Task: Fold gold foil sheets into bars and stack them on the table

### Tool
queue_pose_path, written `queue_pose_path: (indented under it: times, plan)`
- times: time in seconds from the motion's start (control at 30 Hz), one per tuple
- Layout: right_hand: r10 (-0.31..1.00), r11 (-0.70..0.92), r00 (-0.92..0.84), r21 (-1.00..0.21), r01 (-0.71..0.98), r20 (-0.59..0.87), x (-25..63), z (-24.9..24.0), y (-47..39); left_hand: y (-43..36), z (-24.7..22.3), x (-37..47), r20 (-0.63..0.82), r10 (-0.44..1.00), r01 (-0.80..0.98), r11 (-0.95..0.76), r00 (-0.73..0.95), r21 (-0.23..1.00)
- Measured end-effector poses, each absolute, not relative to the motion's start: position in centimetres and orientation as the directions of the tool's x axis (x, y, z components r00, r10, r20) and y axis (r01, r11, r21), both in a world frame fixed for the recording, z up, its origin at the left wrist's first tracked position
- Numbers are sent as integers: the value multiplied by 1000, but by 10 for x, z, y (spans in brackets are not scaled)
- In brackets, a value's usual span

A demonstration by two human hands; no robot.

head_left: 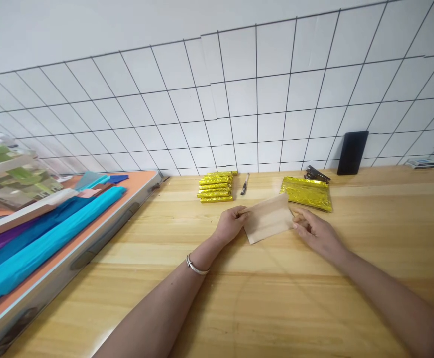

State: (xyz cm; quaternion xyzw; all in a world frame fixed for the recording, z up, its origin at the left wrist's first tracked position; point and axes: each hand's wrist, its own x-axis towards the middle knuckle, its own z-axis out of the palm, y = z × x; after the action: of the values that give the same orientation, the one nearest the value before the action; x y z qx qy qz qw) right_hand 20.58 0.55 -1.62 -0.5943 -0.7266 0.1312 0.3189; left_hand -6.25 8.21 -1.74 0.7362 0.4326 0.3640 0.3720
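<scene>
A small tan sheet of paper [268, 219] is stretched between my two hands above the wooden table. My left hand [231, 222] pinches its left edge, thumb on top. At the right edge, the curled fingers of my right hand [311, 229] grip the sheet. Just behind it lies a flat stack of shiny gold foil sheets [308, 193]. Further left, several thin gold foil rolls [216, 187] are piled together, with a pen [245, 184] beside them.
A black stapler-like object [316, 174] lies behind the gold stack. Against the tiled wall leans a black phone-like slab [352, 153]. On the left, an orange-topped box [90, 215] carries turquoise, blue and purple paper [63, 233]. The table [276, 303] runs up to the wall.
</scene>
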Motion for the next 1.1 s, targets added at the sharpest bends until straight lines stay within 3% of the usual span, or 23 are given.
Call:
queue_pose_path:
  times: [0.27,0.4,0.5,0.63,0.97,1.1]
  plan:
    - [913,289,-38,-578,763,406,209,-22,9,84,-16,-63,184,920,216,-269,346,939]
    - [943,228,30,-709,667,331,209,-19,10,83,-14,-62,165,930,156,-225,329,962]
    - [968,237,-64,-791,564,244,205,-15,7,82,-13,-61,151,933,123,-200,325,972]
    - [954,299,-182,-803,515,238,204,-11,3,82,-12,-61,149,929,96,-192,339,977]
    - [926,376,-229,-668,642,301,208,-20,6,82,-13,-63,183,930,131,-234,318,963]
    - [839,537,-373,-493,685,396,204,-19,7,85,-17,-63,228,962,326,-266,152,907]
